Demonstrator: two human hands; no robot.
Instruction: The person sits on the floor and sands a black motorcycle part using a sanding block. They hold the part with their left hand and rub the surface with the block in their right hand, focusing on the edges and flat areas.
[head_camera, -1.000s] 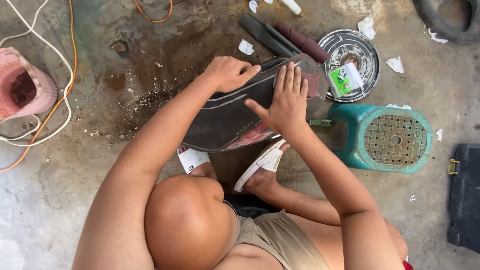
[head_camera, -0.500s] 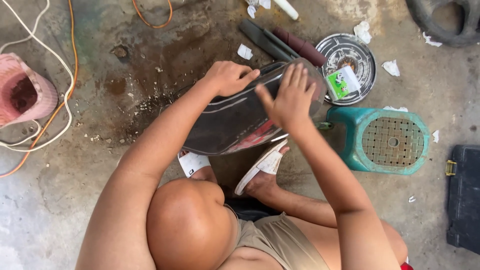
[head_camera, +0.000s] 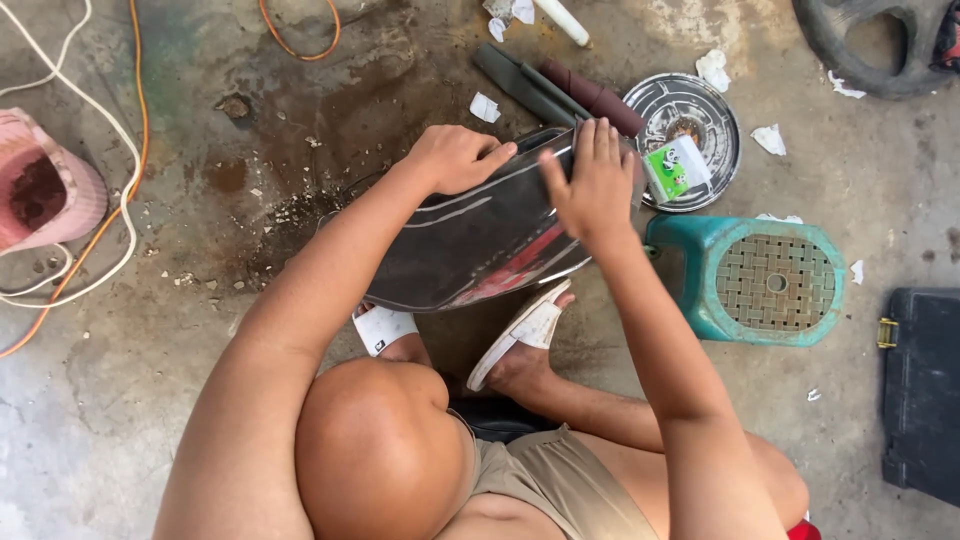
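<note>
— Stained concrete floor (head_camera: 180, 420), wet and dirty around the middle. What lies on it?

— A dark glossy curved panel (head_camera: 470, 240) with a red patch, propped on the floor just ahead of two feet in white sandals (head_camera: 525, 330).

— And the hands?

— The left hand (head_camera: 455, 158) is curled closed over the panel's upper edge, gripping it. The right hand (head_camera: 595, 180) lies flat and open on the panel's right end, fingers together and pointing away; whether it presses anything beneath the palm, I cannot tell.

— Around that?

— Just beyond the panel, a round metal lid (head_camera: 690, 135) with a small green packet (head_camera: 675, 170) on it, and dark rolled sheets (head_camera: 560, 85) beside. A teal plastic stool (head_camera: 765, 280) stands to the right, a black case (head_camera: 920, 390) farther right. Well apart on the left, a pink bucket (head_camera: 45, 190) with white and orange cables (head_camera: 125, 180).
</note>
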